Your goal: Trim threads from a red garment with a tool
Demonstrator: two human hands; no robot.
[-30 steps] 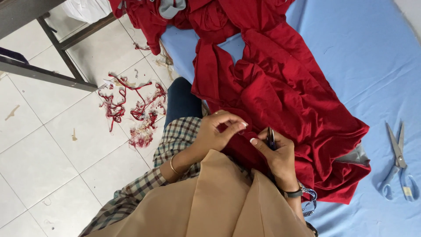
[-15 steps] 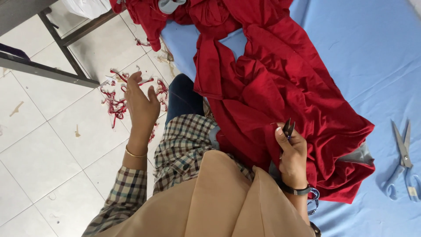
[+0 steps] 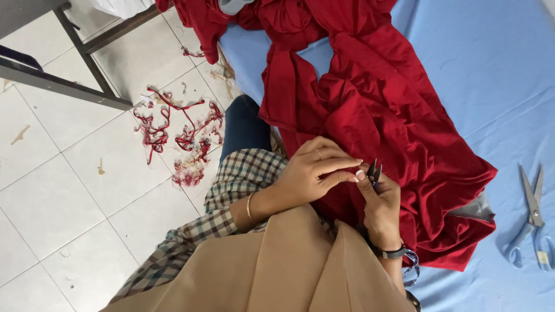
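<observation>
Right hand [image 3: 381, 202]: closed around small dark snips [image 3: 374, 171], blades pointing up
Left hand [image 3: 315, 173]: fingertips pinched together at the snips' tips — whether on a thread, cannot tell
Red cloth [image 3: 381, 110]: spread on the blue table [image 3: 485, 69], just under both hands
Scissors [image 3: 535, 219]: blue-handled, well apart — far right
Floor [image 3: 58, 190]: red scraps [image 3: 173, 130]

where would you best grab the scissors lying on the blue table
Take the scissors by the blue handle loops, the end nearest the person, reaching from that side with the right hand. The metal blades point away toward the far side, slightly parted, so the loops are the safe end. They lie flat on the blue table, clear of the red cloth.
</observation>
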